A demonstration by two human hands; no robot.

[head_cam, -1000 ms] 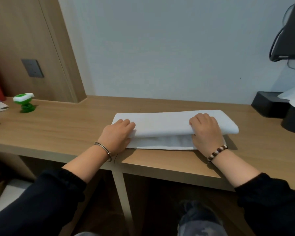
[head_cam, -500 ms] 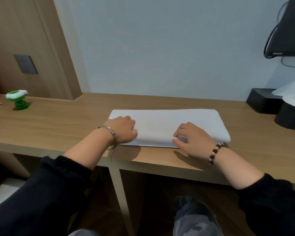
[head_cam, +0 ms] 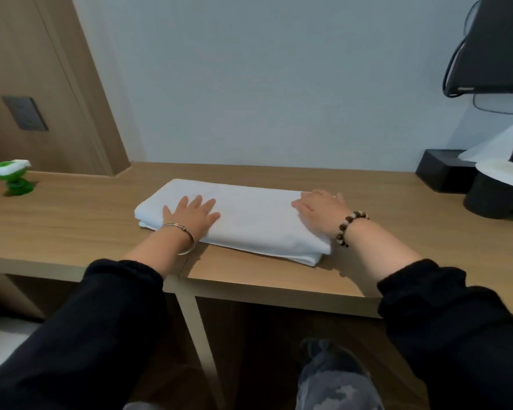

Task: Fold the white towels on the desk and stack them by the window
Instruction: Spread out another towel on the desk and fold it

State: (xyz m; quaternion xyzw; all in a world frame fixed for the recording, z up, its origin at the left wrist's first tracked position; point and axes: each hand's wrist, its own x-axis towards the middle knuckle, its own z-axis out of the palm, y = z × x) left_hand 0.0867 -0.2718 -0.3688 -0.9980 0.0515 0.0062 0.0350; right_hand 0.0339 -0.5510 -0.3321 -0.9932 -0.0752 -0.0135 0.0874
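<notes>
A long wooden surface (head_cam: pixel 71 232) runs along a pale wall, with a dark screen (head_cam: pixel 498 45) mounted above its right end. A folded white towel (head_cam: pixel 249 223) lies in a long, layered rectangle near the front edge of the surface, at the middle of the view, slightly angled so that its right end sits closer to the person. To the far right stand a black round container (head_cam: pixel 492 202) and, just behind it, a black box (head_cam: pixel 439 170). The person's left hand (head_cam: pixel 190 217) rests flat on the left part of the towel, fingers straight and spread; the right hand (head_cam: pixel 317 211) lies palm-down on the right part, fingers extended and pointing left across the cloth. Both arms wear black sleeves. A small green and white object (head_cam: pixel 12 179) sits at the far left of the surface, well apart from the towel. A thin metal bangle (head_cam: pixel 185 239) circles the left wrist and a beaded bracelet (head_cam: pixel 350 227) the right.
</notes>
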